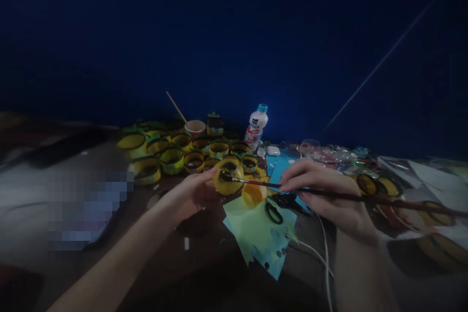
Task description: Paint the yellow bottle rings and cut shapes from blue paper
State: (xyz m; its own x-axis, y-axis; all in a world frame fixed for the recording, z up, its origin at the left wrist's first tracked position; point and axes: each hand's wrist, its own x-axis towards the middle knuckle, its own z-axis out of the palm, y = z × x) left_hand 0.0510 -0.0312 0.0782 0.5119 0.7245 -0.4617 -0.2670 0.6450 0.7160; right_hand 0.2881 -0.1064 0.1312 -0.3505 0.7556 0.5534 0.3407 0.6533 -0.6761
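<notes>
My left hand (pixel 195 195) is closed on the edge of a small yellow ring (pixel 219 186), tilted so that its opening shows. Between the fingers of my right hand (pixel 321 195) lies a long paintbrush (pixel 263 184) with a dark red handle. Its tip reaches the ring's opening; whether the bristles touch the inside I cannot tell. Just below the tip stands a small container of orange-yellow paint (pixel 254 195). Black-handled scissors (pixel 274 210) rest on pale green and blue paper sheets (pixel 252 229) beneath my hands.
Several yellow rings (pixel 171 160) crowd the back of the table, with a paper cup (pixel 195 128) holding a stick behind them. A white bottle with a blue cap (pixel 256 124) stands nearby. Clear plastic wrappings (pixel 329 154) lie at the right, a white cable (pixel 323 248) in front.
</notes>
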